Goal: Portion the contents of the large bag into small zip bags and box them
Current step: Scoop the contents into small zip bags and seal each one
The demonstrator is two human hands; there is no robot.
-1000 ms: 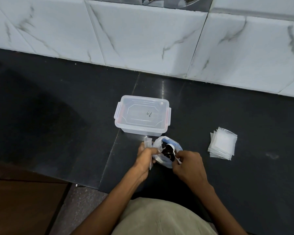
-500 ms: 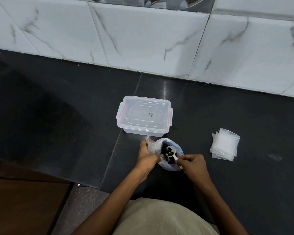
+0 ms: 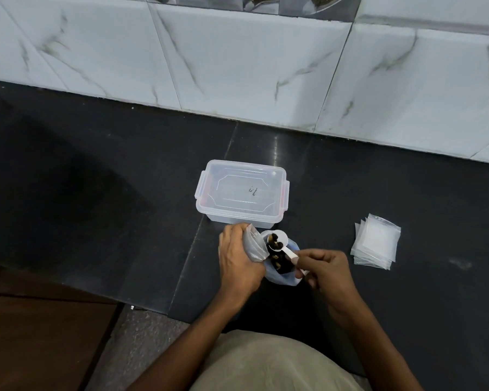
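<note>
Nearest, right hand (image 3: pixel 326 270) pinching a white scoop (image 3: pixel 278 244) by its handle, bowl loaded with dark pieces and raised over the big bag (image 3: pixel 283 273), likely so strays drop back in. Left hand (image 3: pixel 237 255) closed on a small zip bag (image 3: pixel 253 245), mouth turned toward the scoop, ready to receive. Beyond, lidded box (image 3: pixel 242 193) close by for finished portions. Off right, spare bags (image 3: pixel 376 241) stacked within reach.
</note>
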